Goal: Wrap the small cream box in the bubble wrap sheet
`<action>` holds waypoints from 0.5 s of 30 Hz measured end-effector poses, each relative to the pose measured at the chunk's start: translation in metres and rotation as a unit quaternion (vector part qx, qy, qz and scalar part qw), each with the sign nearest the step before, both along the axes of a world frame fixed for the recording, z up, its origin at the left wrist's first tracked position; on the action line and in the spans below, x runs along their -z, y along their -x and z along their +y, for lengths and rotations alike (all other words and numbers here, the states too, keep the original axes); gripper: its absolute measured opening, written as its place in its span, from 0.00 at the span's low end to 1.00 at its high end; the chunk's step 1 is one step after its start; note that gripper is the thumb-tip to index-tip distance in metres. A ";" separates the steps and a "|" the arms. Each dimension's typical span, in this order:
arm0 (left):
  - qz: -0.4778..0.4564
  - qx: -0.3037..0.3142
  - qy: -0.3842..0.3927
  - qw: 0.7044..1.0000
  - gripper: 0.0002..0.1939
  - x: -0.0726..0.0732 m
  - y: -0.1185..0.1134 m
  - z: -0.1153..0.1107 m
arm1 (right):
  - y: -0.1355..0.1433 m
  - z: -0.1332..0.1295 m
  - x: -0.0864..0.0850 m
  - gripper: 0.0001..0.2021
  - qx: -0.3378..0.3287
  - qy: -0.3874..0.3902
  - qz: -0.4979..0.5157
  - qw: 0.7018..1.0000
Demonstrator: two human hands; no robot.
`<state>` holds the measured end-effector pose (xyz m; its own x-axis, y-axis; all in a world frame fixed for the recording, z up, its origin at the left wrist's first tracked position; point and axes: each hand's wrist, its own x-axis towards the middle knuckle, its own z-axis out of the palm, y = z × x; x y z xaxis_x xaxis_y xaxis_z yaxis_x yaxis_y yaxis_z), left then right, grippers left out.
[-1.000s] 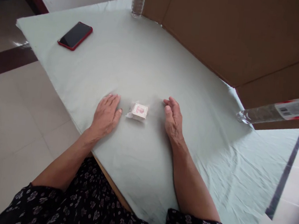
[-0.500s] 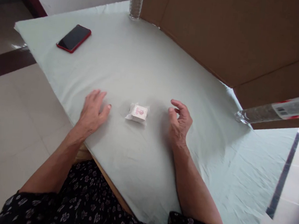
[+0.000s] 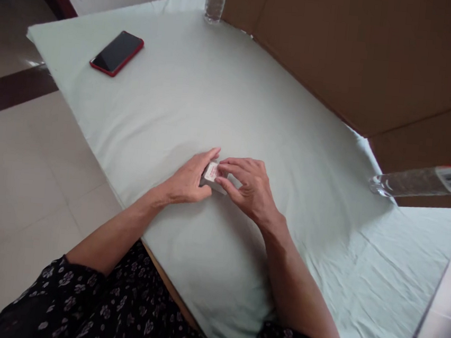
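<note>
A small white box (image 3: 211,172) with red print, in clear plastic wrap, sits on the cloth between my hands. My left hand (image 3: 190,179) curves round its left end, thumb on the near side and fingers on the far side. At the right end, the thumb and fingertips of my right hand (image 3: 248,184) are on the box's top and wrap. My fingers cover part of the box, so the exact contact is partly hidden.
A pale green cloth (image 3: 168,100) covers the table. A phone in a red case (image 3: 117,53) lies at the far left. A large cardboard panel (image 3: 340,52) stands at the back right, with a clear bottle (image 3: 215,0) at its far end and another bottle (image 3: 411,181) at the right.
Both hands have come inward from either side of the wrapped box and now meet at it. The view has shifted slightly.
</note>
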<state>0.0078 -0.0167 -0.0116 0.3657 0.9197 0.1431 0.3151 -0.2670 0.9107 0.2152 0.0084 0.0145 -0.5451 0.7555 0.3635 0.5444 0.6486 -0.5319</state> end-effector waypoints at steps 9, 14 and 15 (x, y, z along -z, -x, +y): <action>0.050 -0.011 -0.045 0.998 0.50 -0.001 -0.004 0.005 | 0.013 0.001 0.007 0.11 0.028 -0.060 -0.008 0.998; -0.069 0.006 0.039 0.997 0.47 -0.002 -0.001 0.003 | 0.016 0.007 0.000 0.10 0.040 -0.037 0.037 0.998; -0.098 0.006 0.062 0.993 0.47 -0.002 0.000 0.003 | 0.017 0.007 -0.004 0.10 0.042 -0.034 0.043 0.998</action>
<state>0.0080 -0.0141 -0.0097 0.3531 0.9304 0.0985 0.1253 -0.1514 0.9805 0.1983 0.0159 0.0186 -0.4453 0.7691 0.4585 0.5531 0.6390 -0.5346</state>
